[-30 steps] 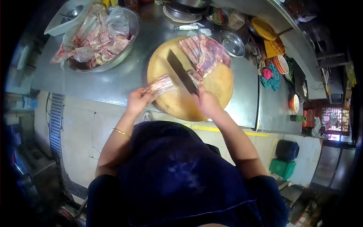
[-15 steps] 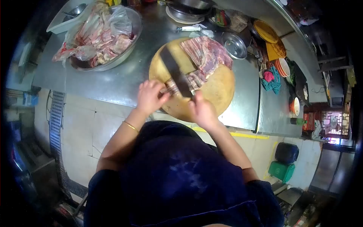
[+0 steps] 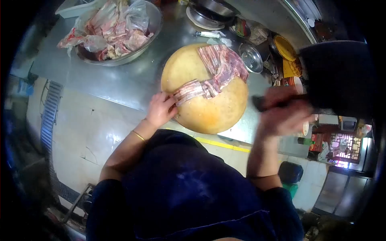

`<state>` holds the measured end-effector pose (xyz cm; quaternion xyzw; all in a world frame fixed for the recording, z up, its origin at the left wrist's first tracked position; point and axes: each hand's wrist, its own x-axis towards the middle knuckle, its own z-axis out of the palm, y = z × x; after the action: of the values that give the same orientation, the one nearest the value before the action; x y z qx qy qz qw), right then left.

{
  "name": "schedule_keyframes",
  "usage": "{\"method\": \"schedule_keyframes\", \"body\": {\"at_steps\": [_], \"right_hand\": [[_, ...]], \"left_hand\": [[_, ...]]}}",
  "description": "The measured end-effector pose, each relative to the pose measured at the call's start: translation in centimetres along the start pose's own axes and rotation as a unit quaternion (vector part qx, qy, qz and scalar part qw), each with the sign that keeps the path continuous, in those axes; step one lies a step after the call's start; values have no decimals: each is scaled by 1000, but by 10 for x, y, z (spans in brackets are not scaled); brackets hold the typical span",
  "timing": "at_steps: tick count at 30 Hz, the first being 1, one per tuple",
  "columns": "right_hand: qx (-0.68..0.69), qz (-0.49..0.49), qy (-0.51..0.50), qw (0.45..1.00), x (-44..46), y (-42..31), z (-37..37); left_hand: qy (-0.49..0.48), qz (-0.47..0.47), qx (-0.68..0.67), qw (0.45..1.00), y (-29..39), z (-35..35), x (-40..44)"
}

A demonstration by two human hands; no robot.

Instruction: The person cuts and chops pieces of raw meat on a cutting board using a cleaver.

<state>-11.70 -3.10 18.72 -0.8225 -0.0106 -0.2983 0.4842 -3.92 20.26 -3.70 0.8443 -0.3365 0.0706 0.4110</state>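
Observation:
A slab of raw ribs [image 3: 223,67] lies on a round wooden chopping block [image 3: 201,116], with a narrower strip reaching toward the block's left edge. At that edge my left hand [image 3: 161,109] grips the strip's near end with bent fingers. Up to the right, away from the meat, my right hand [image 3: 283,114] is closed around the handle of a cleaver [image 3: 337,78]. The broad dark blade is raised close to the camera and hides part of the right side. Motion blurs the right hand slightly.
A large metal basin [image 3: 132,57] of raw meat and plastic bags stands at the upper left of the steel counter [image 3: 132,84]. A white-handled tool [image 3: 207,34], a metal bowl [image 3: 250,58] and stacked pans [image 3: 207,18] sit behind the block.
My right hand has swung the cleaver up and right, off the ribs. The left hand stays at the strip's end, and the strip now lies in full view. The whole view has shifted slightly.

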Motion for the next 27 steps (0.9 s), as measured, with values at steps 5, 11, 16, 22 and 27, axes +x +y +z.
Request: {"method": "schedule_keyframes", "body": {"at_steps": [5,11,16,22,27], "right_hand": [[-256,138,-213,933,-116,117,48],[-326,187,-303,876,-69,100,63],[-314,236,-315,864,-103,80,41],[-300,226,-339,863,-93,90,23],[-99,222,-210,947,-68,109,39]], "left_hand": [[9,48,32,998,5,-5,3],[-16,-19,81,996,-2,-4,23],[-1,-14,74,997,-7,2,27],[1,-20,66,998,-4,0,31],[15,-29,41,999,-5,2,23]]}}
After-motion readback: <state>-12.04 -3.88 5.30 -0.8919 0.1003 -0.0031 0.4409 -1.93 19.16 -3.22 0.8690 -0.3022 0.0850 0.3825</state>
